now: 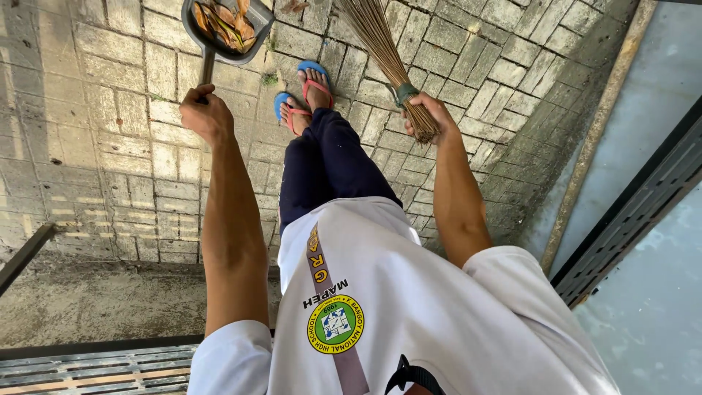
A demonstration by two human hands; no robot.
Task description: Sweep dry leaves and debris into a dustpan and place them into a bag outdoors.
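My left hand (pixel 205 113) grips the long handle of a grey dustpan (pixel 223 25) that holds several dry brown leaves. The pan hangs out in front of me, above the paving. My right hand (pixel 431 117) is closed around the bound end of a stick broom (pixel 380 44), whose thin brown bristles fan upward toward the top of the view. Between my arms I see my dark blue trousers, my white shirt and my feet in blue flip-flops (pixel 303 91) with red straps.
Grey paving bricks (pixel 110 146) cover the ground, with moss at right. A concrete kerb (pixel 592 139) and a dark metal frame (pixel 643 205) run along the right side. A metal grate (pixel 95 369) lies at the bottom left.
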